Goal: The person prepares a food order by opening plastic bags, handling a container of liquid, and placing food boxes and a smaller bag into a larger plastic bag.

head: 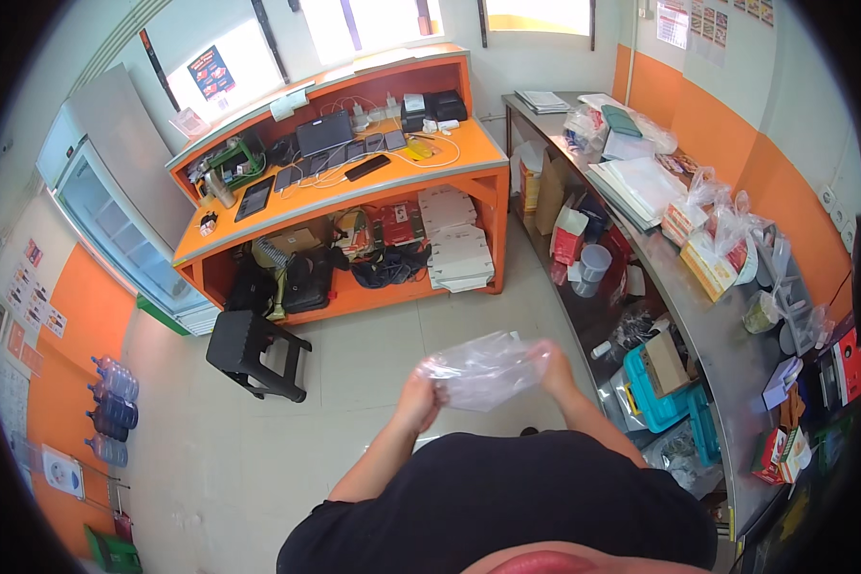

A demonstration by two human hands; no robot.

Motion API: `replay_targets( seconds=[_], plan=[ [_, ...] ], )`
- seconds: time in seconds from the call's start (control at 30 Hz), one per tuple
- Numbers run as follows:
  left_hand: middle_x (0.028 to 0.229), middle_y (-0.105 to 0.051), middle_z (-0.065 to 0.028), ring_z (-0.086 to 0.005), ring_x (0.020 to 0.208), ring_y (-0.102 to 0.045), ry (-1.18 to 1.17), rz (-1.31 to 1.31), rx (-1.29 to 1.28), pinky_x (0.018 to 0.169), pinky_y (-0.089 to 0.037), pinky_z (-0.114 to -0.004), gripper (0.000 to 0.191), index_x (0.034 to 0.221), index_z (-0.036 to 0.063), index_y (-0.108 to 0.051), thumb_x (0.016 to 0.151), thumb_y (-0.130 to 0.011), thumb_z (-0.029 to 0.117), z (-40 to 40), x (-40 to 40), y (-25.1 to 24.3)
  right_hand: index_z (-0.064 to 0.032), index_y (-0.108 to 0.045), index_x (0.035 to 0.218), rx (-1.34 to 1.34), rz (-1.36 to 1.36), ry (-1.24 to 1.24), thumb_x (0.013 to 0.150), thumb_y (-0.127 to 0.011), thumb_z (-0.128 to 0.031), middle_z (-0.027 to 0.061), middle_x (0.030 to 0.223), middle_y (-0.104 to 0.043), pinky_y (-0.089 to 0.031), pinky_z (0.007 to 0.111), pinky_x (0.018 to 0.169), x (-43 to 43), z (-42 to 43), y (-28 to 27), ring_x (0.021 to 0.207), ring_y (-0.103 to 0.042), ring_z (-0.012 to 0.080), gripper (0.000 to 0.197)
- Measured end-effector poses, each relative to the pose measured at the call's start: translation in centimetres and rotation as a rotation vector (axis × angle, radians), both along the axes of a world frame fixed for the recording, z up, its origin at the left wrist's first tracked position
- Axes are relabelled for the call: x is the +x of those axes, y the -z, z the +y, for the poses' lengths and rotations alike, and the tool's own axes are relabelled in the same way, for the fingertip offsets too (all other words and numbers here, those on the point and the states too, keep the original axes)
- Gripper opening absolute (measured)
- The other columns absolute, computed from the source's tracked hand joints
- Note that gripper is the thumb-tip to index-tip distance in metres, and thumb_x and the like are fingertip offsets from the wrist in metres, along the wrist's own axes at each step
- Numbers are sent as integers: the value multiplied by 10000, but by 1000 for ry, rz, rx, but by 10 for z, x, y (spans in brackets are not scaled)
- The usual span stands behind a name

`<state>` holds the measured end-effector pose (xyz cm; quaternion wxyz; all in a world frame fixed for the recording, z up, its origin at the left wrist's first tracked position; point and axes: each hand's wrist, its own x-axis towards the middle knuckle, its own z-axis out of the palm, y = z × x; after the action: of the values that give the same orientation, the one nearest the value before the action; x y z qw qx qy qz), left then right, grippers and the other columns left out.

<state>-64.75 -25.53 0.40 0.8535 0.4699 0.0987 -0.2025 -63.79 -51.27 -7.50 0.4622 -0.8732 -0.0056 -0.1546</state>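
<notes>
Between my two hands a clear plastic bag [484, 373] is stretched out in front of my chest, above the tiled floor. My left hand [422, 400] grips its left edge, the fingers curled round the film. At the opposite edge, my right hand [554, 367] has hold of the bag; it is blurred, so its fingers are hard to make out. The plastic looks thin and creased, with light glinting off it. Whether anything is inside cannot be made out, but the floor shows through.
An orange counter [316, 208] with phones and a laptop [324, 133] stands ahead. A black stool [258, 355] is at its front left. Along the right runs a steel table [660, 265] with papers [638, 188] and bagged boxes [710, 265]. A display fridge [107, 222] stands far left.
</notes>
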Motion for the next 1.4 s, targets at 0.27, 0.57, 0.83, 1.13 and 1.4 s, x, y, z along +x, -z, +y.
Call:
replay_targets(
  seconds=[0.27,0.57,0.83,1.13,1.4],
  plan=[
    [836,-570,-84,-155,732,-545,242,-450,794,623,-435,-290,148,877,44,-507,834,-371,83,-5,-5,65,-66,-501,901,1510,328,14,841,-460,-189,37,752,-531,-441,279,600,-14,9,-38,662,-529,162,143],
    [642,-437,-4,-108,563,-406,-31,100,184,521,-378,-280,108,835,68,-464,827,-361,100,9,8,38,-70,-501,907,1003,453,-9,842,-473,-180,-9,655,-452,-317,227,410,-42,20,-47,465,-400,81,131],
    [703,-483,-40,-115,616,-459,-9,-551,714,550,-396,-266,178,896,30,-396,754,-495,70,-7,9,35,-60,-494,1037,962,355,-404,820,-515,-164,40,922,-534,-439,281,727,-33,-12,-35,837,-519,128,241],
    [742,-541,-166,-339,642,-513,75,-1044,1270,654,-364,-382,247,895,34,-402,744,-565,142,-24,-15,3,-42,-521,1006,751,757,-235,788,-503,-102,69,886,-541,-432,301,723,-29,16,30,841,-512,187,226],
    [832,-583,-141,-234,809,-565,393,-532,1080,738,-391,-354,241,981,14,-463,810,-510,177,-22,-3,21,-28,-513,1020,1085,482,-225,817,-504,-148,55,893,-536,-436,272,694,-26,28,-51,803,-519,144,237]
  ],
)
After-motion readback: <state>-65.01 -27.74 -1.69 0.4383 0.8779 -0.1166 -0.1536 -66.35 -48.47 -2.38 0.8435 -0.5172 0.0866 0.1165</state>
